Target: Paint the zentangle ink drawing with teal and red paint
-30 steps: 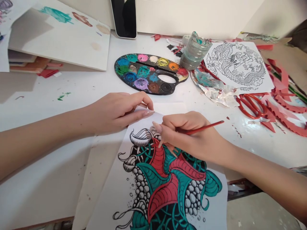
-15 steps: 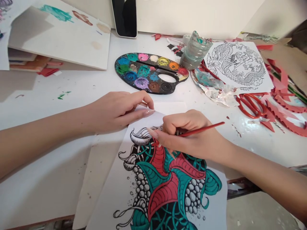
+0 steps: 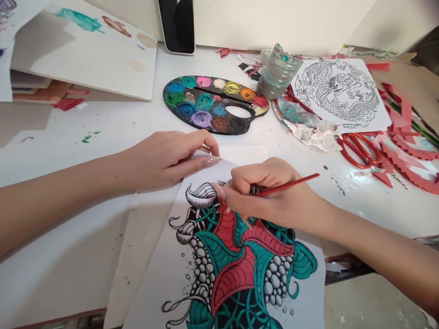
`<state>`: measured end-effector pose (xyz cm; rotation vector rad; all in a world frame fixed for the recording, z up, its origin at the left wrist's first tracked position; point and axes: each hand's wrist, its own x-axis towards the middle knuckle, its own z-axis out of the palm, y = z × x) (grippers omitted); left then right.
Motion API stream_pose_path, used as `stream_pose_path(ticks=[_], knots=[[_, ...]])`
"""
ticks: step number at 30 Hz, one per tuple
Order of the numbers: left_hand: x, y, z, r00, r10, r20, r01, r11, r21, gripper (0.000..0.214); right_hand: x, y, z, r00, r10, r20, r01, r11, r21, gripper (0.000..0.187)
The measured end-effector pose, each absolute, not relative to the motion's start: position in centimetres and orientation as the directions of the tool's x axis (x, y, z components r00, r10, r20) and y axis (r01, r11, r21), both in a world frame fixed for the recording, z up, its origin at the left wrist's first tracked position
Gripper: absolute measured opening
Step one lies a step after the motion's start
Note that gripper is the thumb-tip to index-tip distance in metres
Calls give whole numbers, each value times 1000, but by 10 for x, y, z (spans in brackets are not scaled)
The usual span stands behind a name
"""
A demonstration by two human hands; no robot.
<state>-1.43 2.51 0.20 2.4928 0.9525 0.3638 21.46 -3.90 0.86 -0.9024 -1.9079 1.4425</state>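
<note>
The person's right hand is closing narrowly around a thin red-handled paintbrush, pinching it near the ferrule as one holds a pencil. The bristle tip is hidden behind the fingers, so its contact with the paper cannot be seen. The hand is hovering low over the upper part of a painted sheet of paper, which is lying at the near edge of the worktop on a pale board. The sheet is showing black ink patterns filled with red and teal.

The left hand is lying half-curled at the sheet's top edge, its fingertips pressing on the paper and holding nothing else.

Beyond the hands, a black oval palette is sitting toward the far edge, its wells holding thick blue, green, pink, yellow, orange, red, purple, brown and black paint. Just right of it, a stack of clear screw-together jars is standing upright, smeared inside with grey-green paint. Below the jars, a crumpled foil sheet is carrying teal and white smears.

Farther right, a dragon line drawing is lying beside red-handled scissors, and cut red paper strips are scattered along the right edge.
</note>
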Motion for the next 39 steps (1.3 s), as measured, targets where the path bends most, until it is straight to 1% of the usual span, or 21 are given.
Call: stream_pose_path(ticks=[3,8,15,19,22,27,39], knots=[[-14,25,3,725,685,77,570,-658,492,28,215,-39,8,-612,789,54,155,187,-970,49],[-14,25,3,723,687,69,568,-649,507,28,215,-40,8,-611,788,79,201,251,-947,49],[-14,25,2,724,685,81,565,-656,501,27,214,-39,8,-612,788,63,200,231,-952,49],[-14,25,2,728,680,82,561,-660,500,28,214,-39,8,-604,794,67,142,189,-972,50],[-14,25,3,733,676,81,556,-663,500,28,213,-39,7,-605,792,87,108,190,-976,50],[-14,24,3,727,684,68,562,-648,515,28,213,-40,8,-603,796,58,170,199,-965,49],[-14,25,2,742,663,104,538,-680,498,28,214,-39,8,-612,784,99,144,234,-962,49]])
